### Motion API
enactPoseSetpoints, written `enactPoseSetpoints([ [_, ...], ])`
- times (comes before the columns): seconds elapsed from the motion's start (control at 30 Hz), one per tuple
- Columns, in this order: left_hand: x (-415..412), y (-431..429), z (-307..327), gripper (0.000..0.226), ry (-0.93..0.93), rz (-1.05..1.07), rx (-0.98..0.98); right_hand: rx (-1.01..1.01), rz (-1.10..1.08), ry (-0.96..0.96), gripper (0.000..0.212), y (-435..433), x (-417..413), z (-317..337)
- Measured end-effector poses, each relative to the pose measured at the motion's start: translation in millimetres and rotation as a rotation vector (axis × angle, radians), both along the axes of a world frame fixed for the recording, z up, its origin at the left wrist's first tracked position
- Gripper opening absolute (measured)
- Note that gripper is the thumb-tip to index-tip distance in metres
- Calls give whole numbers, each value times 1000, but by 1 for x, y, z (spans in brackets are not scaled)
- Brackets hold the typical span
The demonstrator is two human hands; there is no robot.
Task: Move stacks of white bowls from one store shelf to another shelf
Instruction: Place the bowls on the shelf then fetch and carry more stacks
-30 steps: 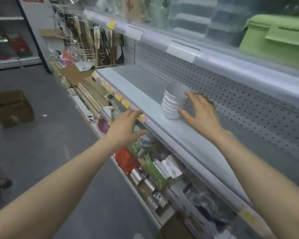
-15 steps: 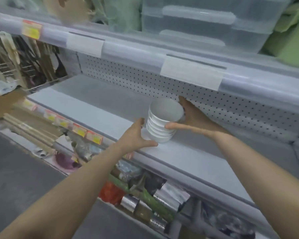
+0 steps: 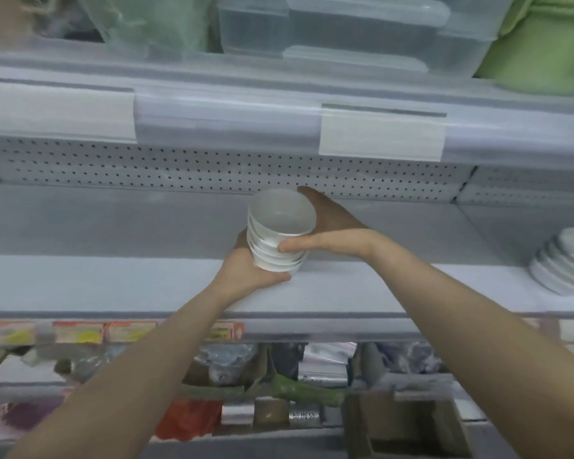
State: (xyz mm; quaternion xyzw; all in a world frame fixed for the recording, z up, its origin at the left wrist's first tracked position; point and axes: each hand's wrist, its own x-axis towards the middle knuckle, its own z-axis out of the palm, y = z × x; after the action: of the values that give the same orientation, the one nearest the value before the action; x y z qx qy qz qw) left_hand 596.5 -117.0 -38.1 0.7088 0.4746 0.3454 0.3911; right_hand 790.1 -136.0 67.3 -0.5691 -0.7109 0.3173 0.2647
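Note:
A stack of white bowls point(image 3: 279, 226) sits at the middle of the grey shelf point(image 3: 113, 279), tilted a little toward me. My left hand point(image 3: 249, 270) cups its base from the left and below. My right hand point(image 3: 332, 230) wraps its right side, thumb across the front, fingers behind the rim. Both hands grip the stack. Whether its base still touches the shelf is unclear.
A second stack of white dishes point(image 3: 567, 263) stands at the shelf's far right. The perforated back panel point(image 3: 179, 167) rises behind. Clear plastic boxes point(image 3: 345, 31) and a green container point(image 3: 544, 44) fill the shelf above. Packaged goods crowd the lower shelf point(image 3: 279, 392).
My view has turned to face the shelf squarely. Both hands went from hovering near the bowl stack to closing around it, left hand under the base, right hand round the side.

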Motion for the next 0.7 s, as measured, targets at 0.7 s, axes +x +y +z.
enactPoseSetpoints([
  [0.7, 79, -32, 41, 66, -82, -369, 42, 146, -403, -25, 63, -103, 53, 31],
])
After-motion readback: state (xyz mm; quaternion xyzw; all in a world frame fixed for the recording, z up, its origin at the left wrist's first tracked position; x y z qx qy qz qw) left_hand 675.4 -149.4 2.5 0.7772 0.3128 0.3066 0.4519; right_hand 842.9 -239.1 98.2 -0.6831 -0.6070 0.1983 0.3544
